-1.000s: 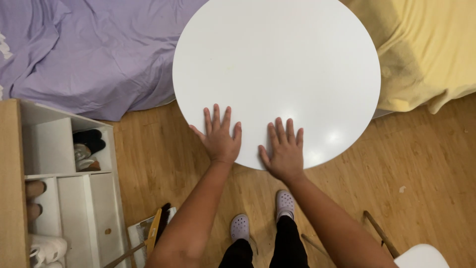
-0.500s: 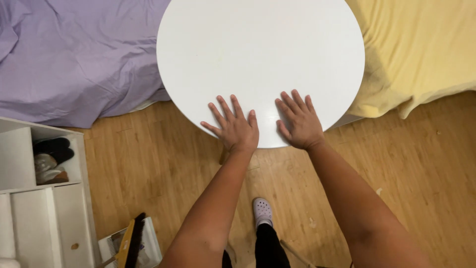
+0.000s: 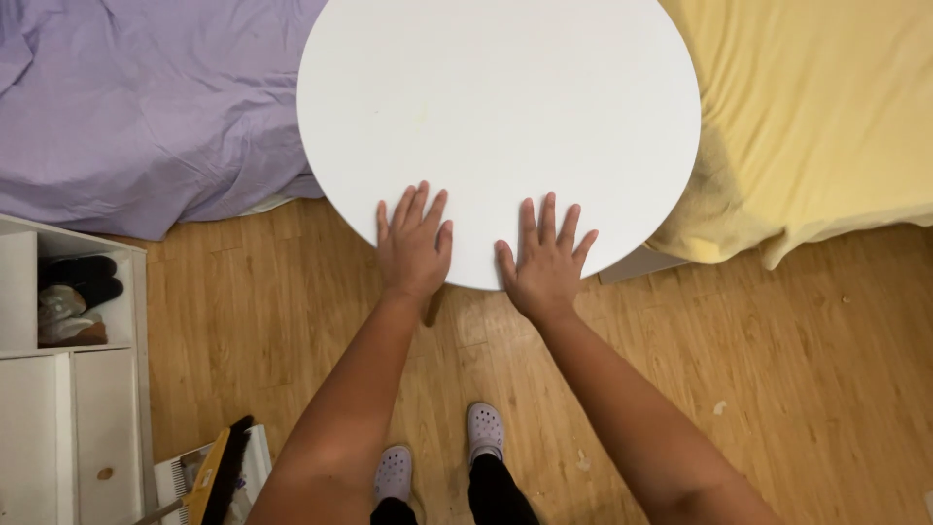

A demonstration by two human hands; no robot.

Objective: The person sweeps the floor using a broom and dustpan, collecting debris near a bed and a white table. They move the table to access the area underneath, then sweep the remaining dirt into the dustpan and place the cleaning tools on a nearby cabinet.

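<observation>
The round white bench (image 3: pixel 496 107) lay under my left hand (image 3: pixel 413 248) and right hand (image 3: pixel 544 264), fingers (image 3: pixel 549 216) spread flat, grasping nothing.

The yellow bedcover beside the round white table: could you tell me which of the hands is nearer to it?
Right. The right hand lies flat on the round white table's near edge, toward the yellow bedcover; the left hand lies flat farther away.
</observation>
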